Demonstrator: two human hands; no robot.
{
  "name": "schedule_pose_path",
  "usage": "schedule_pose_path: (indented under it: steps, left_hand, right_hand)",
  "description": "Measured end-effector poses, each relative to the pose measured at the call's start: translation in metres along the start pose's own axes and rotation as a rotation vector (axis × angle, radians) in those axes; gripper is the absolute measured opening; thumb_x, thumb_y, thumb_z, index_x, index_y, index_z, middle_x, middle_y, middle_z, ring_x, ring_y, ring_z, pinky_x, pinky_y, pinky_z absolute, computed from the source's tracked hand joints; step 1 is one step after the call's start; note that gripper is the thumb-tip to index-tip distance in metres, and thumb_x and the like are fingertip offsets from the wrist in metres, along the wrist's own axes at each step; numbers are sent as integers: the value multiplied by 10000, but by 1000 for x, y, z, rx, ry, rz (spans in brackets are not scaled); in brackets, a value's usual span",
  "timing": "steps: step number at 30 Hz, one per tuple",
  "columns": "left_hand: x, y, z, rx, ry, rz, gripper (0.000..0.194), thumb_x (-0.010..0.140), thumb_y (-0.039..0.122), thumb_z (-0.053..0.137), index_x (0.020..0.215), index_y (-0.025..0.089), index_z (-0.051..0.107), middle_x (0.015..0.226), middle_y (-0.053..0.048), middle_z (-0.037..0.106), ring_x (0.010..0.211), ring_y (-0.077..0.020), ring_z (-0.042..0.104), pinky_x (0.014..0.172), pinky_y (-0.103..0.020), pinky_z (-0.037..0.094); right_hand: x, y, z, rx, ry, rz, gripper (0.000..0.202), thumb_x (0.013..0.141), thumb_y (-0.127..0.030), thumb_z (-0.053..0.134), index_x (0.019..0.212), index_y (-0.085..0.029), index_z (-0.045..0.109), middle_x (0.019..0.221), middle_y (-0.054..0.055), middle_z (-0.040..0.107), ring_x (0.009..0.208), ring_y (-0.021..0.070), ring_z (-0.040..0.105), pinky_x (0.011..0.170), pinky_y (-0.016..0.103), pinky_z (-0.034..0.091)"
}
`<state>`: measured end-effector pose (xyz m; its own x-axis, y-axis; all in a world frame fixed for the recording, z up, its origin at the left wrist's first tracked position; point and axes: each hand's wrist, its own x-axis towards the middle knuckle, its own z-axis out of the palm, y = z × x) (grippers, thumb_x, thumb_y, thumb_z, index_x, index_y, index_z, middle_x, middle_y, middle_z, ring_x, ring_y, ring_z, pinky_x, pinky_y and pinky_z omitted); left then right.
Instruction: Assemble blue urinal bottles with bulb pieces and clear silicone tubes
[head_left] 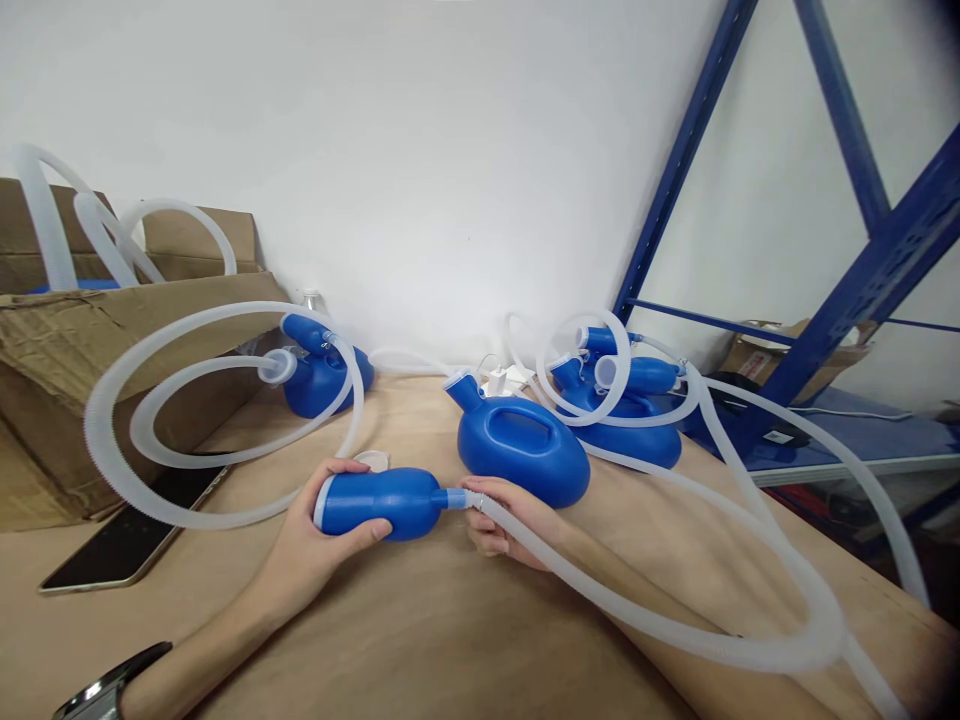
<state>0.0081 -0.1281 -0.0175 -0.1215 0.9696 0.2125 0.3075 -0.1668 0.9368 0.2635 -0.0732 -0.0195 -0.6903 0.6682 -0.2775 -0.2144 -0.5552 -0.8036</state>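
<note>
My left hand (330,515) is wrapped round a blue plastic urinal cup (390,500) with a white rim, which lies sideways above the tabletop. From the cup's narrow right end, a pale connector runs into a translucent corrugated hose (600,598). Close to that joint, my right hand (517,520) grips the hose end; some of its fingers are hidden behind it. Just behind the right hand stands a blue urinal bottle (525,450) with a moulded handle and a slanted neck. A round white cap (373,460) lies on the table behind the cup.
At left are a cardboard box (135,340) with hoses inside, a phone (135,530) and another blue bottle (322,380) with looped hose. More blue bottles (630,435) and hoses stand at right, near a blue metal rack (690,150). A white wall (420,180) rises behind the table.
</note>
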Motion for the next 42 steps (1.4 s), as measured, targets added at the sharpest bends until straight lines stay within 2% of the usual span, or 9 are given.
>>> schedule_pose_path:
  steps: [3,7,15,19,25,29,33,37,42]
  left_hand:
    - [0,1,0,3,-4,-2,601,637,535,825,1084,243,550,1151,-67,641,981,-264,633,835,-363,525]
    - [-1,1,0,6,-14,17,582,623,531,829,1060,248,570,1123,-55,661,971,-266,646,825,-352,527]
    - [-1,2,0,-5,-24,36,530,619,474,842,1031,253,592,1082,-36,673,944,-252,647,818,-341,522]
    - [1,2,0,-14,-29,14,539,612,491,843,1025,247,597,1050,-38,686,915,-252,652,802,-343,525]
    - [8,-6,-5,35,-71,25,558,624,517,840,1042,241,593,1057,-51,695,927,-267,668,793,-345,545]
    - [10,-10,-7,29,-92,1,575,629,530,837,1054,240,579,1059,-56,695,908,-267,675,785,-354,563]
    - [9,-4,-4,-26,-55,-20,586,626,555,826,1045,237,570,1057,-58,689,889,-262,674,786,-364,570]
    - [9,0,-3,-35,-35,-19,579,624,557,822,1034,231,577,1042,-60,691,880,-264,674,784,-370,570]
    - [10,-6,-6,14,-74,5,581,623,536,842,1048,234,587,1056,-66,695,911,-274,675,785,-362,564]
  right_hand:
    - [-3,-2,3,8,-26,34,206,947,-331,554,805,-204,479,536,-78,402,408,58,247,431,214,148]
    - [-5,-3,7,-15,-35,0,189,942,-368,583,894,-187,554,565,-78,394,427,57,225,446,231,125]
    - [-3,0,8,-132,15,-99,284,941,-462,633,928,-180,608,629,-53,473,450,60,337,451,227,195]
    - [1,4,2,-76,-25,-63,326,939,-515,613,913,-192,576,591,-59,460,445,70,347,460,229,232]
    - [1,3,-7,-20,-95,-29,263,892,-459,615,918,-210,532,558,-65,472,428,75,333,450,229,211]
    - [-1,-3,-8,-42,-97,3,215,922,-404,597,885,-211,513,575,-67,473,430,69,320,440,226,191]
    - [-4,-7,-7,-74,-107,8,241,943,-427,603,893,-207,516,580,-71,450,463,73,365,458,215,245]
    - [-7,-6,-7,-168,-105,-112,294,932,-481,612,975,-195,557,628,-39,551,499,91,477,483,212,344]
    - [-8,-4,-5,-269,-63,-152,278,829,-376,686,992,-186,562,672,-21,633,515,108,567,481,208,421]
